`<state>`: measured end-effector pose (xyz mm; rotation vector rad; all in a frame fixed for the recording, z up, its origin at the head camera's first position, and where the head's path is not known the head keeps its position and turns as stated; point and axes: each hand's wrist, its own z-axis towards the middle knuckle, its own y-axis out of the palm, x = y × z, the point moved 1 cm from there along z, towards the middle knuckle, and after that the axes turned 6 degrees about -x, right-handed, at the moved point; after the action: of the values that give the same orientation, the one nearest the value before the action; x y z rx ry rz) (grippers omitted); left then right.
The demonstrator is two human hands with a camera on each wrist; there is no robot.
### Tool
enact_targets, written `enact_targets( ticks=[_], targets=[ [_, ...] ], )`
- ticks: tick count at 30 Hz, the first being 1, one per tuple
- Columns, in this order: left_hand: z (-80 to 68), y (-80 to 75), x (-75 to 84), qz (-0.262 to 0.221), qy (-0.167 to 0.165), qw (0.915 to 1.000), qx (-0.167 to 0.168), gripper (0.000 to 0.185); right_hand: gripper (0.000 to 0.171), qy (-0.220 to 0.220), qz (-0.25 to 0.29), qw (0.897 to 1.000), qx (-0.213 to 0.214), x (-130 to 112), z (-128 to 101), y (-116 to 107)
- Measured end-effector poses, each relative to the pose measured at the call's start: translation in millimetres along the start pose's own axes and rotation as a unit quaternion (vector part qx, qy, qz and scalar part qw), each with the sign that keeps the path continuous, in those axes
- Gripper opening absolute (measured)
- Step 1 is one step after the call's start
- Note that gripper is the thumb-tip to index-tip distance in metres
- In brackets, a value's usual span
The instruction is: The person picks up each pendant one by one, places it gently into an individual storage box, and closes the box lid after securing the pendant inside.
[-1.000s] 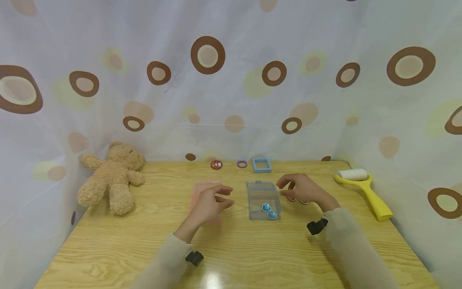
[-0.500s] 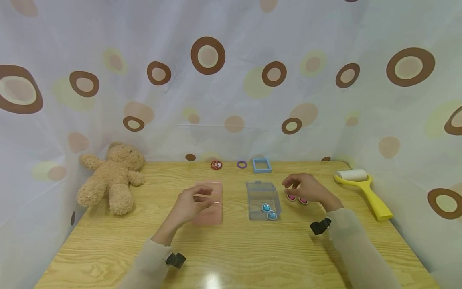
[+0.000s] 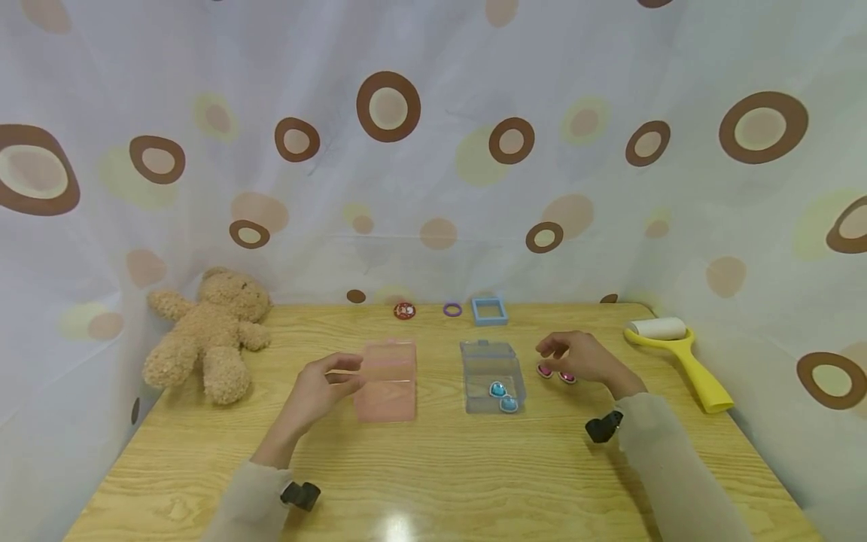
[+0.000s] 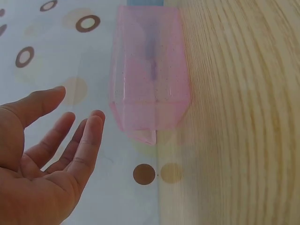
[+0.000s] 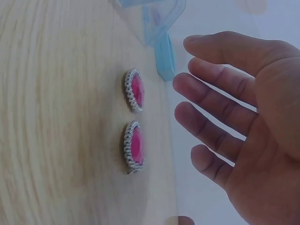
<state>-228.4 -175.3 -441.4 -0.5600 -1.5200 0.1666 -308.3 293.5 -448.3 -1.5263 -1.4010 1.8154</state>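
Note:
Just left of an open translucent pink plastic case [image 3: 385,404] is my left hand [image 3: 313,397], holding nothing, thumb and fingers spread apart in the left wrist view. An open clear blue-grey case [image 3: 488,366] lies right of the pink one. Two blue jewels [image 3: 498,389] with pale rims sit in its near half. My right hand [image 3: 586,357] hovers by two pink jewels edged with silver beading, fingers loosely bent around nothing. The right wrist view shows one pink jewel [image 5: 135,90] and the other pink jewel [image 5: 135,146] on the table, apart from the fingers.
Along the table's back lie a red round piece [image 3: 404,311], a purple ring [image 3: 452,309] and a light blue square frame [image 3: 489,311]. A teddy bear [image 3: 213,331] sits at the left. At the right lies a yellow-handled lint roller [image 3: 684,354], beside the patterned curtain [image 3: 745,226].
My left hand has moved left, off from over the pink case, which now shows almost whole. My right hand has shifted slightly right, away from the blue-grey case, uncovering more of the pink jewels.

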Motion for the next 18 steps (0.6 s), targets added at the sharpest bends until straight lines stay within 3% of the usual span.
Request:
enact_targets(
  ticks=[10, 18],
  targets=[
    [-0.6, -8.0, -12.6, 0.004, -0.026, 0.9996, 0.007, 0.042, 0.031, 0.051, 0.028, 0.998, -0.021, 16.3, 5.0, 8.7],
    [-0.7, -7.9, -16.9, 0.011, -0.032, 0.9991, -0.026, 0.044, 0.03, 0.041, -0.006, 0.999, -0.015, 25.2, 7.2, 14.3]
  ],
)
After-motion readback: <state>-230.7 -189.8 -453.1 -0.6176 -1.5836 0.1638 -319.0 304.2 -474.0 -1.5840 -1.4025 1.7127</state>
